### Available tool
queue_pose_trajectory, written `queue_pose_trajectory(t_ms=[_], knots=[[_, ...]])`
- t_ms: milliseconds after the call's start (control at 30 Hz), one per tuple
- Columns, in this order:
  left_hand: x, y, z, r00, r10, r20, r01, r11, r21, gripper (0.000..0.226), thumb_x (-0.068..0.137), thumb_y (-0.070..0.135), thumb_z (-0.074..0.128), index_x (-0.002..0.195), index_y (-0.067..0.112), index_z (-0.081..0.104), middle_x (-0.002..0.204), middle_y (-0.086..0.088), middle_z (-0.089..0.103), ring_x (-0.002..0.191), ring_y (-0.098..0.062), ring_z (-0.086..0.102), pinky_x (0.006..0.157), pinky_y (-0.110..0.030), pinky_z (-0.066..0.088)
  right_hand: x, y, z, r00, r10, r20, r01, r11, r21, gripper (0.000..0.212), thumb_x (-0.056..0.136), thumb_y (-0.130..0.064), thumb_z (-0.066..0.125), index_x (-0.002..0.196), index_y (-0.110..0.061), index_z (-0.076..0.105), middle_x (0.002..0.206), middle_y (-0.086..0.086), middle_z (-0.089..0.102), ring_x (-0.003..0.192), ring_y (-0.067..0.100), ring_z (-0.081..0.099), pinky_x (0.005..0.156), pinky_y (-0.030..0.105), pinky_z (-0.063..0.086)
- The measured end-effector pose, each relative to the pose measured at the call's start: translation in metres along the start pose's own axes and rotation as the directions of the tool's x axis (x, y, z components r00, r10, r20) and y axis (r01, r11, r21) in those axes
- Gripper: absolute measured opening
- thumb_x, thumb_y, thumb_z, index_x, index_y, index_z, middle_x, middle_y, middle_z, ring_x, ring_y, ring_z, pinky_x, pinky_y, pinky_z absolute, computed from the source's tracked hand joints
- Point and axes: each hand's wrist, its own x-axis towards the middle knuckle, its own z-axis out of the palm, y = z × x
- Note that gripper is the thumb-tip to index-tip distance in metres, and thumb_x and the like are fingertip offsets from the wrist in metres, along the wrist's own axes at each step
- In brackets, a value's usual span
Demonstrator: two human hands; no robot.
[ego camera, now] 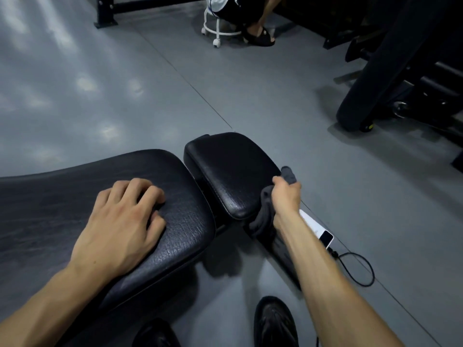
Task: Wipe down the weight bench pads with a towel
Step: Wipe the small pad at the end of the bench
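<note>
Two black shoes point(274, 321) stood on the grey floor point(125, 83) at the bottom edge, nearest the camera. Above them the left hand point(120, 221) rested palm down on the long back pad point(180, 221), fingers loosely bent and holding nothing. The right hand point(285, 196) gripped a dark towel point(263, 214), bunched against the near right edge of the smaller seat pad point(230, 171), with cloth hanging below the fist. A narrow gap separated the two pads. Just right of that forearm, a white device point(318, 230) with a black cable point(360, 269) lay on the floor. Farther off, another person sat on a white wheeled stool point(218, 33), beside dark gym equipment point(400, 71).
</note>
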Motion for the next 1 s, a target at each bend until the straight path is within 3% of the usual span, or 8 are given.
queue_pose_trajectory(t_ms=[100,233,433,500,633,767,867,1000], knots=[[-0.001,0.0,0.0,1.0,0.002,0.004,-0.002,1.0,0.0,0.023,0.088,0.033,0.047,0.105,0.021,0.058,0.113,0.0,0.054,0.104,-0.03,0.049,0.09,-0.046,0.038,0.008,0.005,-0.01,0.998,-0.05,0.041,0.048,0.998,0.043,0.03,0.084,-0.027,0.059,0.113,-0.019,0.057,0.103,0.005,0.066,0.096,0.028,0.066,0.086,0.042,0.054],[-0.003,0.001,-0.001,1.0,0.003,0.004,-0.003,1.0,0.001,0.025,0.088,0.033,0.046,0.105,0.02,0.058,0.114,-0.001,0.054,0.104,-0.03,0.05,0.09,-0.046,0.039,-0.006,0.02,-0.025,0.976,-0.148,0.157,0.17,0.976,-0.137,0.05,0.089,-0.034,0.056,0.138,-0.028,0.047,0.118,-0.004,0.064,0.109,0.022,0.061,0.102,0.041,0.048],[-0.001,-0.002,0.003,1.0,0.011,0.004,-0.011,1.0,-0.001,0.025,0.086,0.032,0.047,0.104,0.019,0.059,0.114,-0.002,0.055,0.104,-0.031,0.05,0.09,-0.046,0.038,0.053,-0.024,-0.004,0.96,-0.117,0.254,0.218,0.882,-0.419,0.061,0.067,-0.047,0.058,0.124,-0.023,0.058,0.117,0.003,0.068,0.103,0.024,0.065,0.099,0.043,0.052],[0.001,-0.003,0.004,1.0,0.015,0.009,-0.015,1.0,-0.006,0.026,0.085,0.032,0.048,0.104,0.019,0.06,0.115,-0.001,0.055,0.105,-0.031,0.05,0.091,-0.046,0.037,0.066,-0.044,0.016,0.929,-0.142,0.342,0.324,0.759,-0.564,0.053,0.066,-0.047,0.052,0.112,-0.021,0.062,0.099,0.005,0.072,0.089,0.027,0.065,0.093,0.041,0.053],[0.002,-0.003,0.004,1.0,0.019,0.015,-0.019,1.0,-0.008,0.025,0.085,0.033,0.049,0.103,0.02,0.06,0.116,-0.001,0.055,0.105,-0.031,0.051,0.092,-0.046,0.037,0.088,-0.078,0.064,0.875,-0.123,0.469,0.435,0.624,-0.649,0.02,0.069,-0.038,0.047,0.082,-0.025,0.055,0.058,0.005,0.062,0.055,0.027,0.054,0.059,0.035,0.046],[0.003,-0.003,0.004,1.0,0.021,0.019,-0.021,1.0,-0.009,0.024,0.085,0.032,0.05,0.103,0.02,0.061,0.116,-0.001,0.055,0.105,-0.031,0.052,0.093,-0.046,0.037,0.085,-0.064,0.05,0.865,-0.217,0.452,0.494,0.525,-0.693,0.042,0.067,-0.061,0.039,0.087,-0.027,0.053,0.087,0.008,0.073,0.085,0.034,0.067,0.085,0.045,0.053],[0.003,-0.003,0.003,0.999,0.017,0.039,-0.017,1.0,-0.005,0.025,0.085,0.032,0.05,0.103,0.019,0.062,0.117,-0.002,0.056,0.105,-0.032,0.053,0.094,-0.048,0.039,0.069,-0.046,0.013,0.885,-0.211,0.415,0.46,0.534,-0.709,0.058,0.072,-0.068,0.037,0.11,-0.028,0.054,0.103,0.005,0.071,0.097,0.03,0.064,0.093,0.045,0.05],[0.004,-0.004,0.001,0.998,0.027,0.061,-0.026,1.0,-0.011,0.027,0.084,0.032,0.051,0.105,0.02,0.063,0.119,-0.002,0.058,0.107,-0.032,0.055,0.094,-0.049,0.041,0.073,-0.063,0.024,0.891,-0.127,0.436,0.42,0.596,-0.685,0.043,0.093,-0.051,0.045,0.081,-0.012,0.058,0.061,0.005,0.069,0.065,0.019,0.068,0.07,0.032,0.05]])
